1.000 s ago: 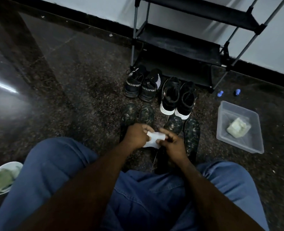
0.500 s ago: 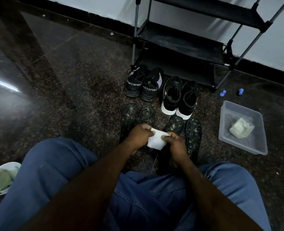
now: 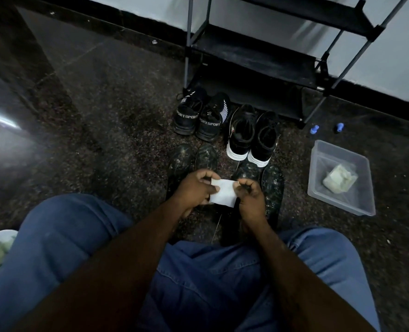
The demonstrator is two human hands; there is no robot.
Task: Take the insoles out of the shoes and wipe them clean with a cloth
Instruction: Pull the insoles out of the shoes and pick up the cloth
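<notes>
At the lower left edge of the frame a pale bowl [image 3: 4,232] holds something green and crumpled. Right of it, in the upper middle, a pair of black sport shoes [image 3: 199,117] stands in front of the shoe rack [image 3: 251,58]. Below them two dark speckled insoles [image 3: 193,159] lie side by side on the floor, already out of the shoes.

Just over those, the person's left hand [image 3: 193,190] has its fingers curled round the left edge of a small white cloth [image 3: 223,196]. The right hand [image 3: 251,197] pinches the cloth's upper right corner, so both hands are closed on it and it hangs stretched between them above the insoles.

Under the right hand lies a second pair of insoles [image 3: 273,188], with black white-soled shoes [image 3: 251,137] just beyond. At the right sits a clear plastic tub [image 3: 342,204] with a pale wad [image 3: 340,179] in it.

To my eye the cloth is being readied, not yet wiping. It would pay to fold it into a firm pad with a clean face out. Then one hand pins an insole at the heel while the other wipes in long strokes toward the toe. Turn the cloth once it picks up grime, or the dirt only smears about.
</notes>
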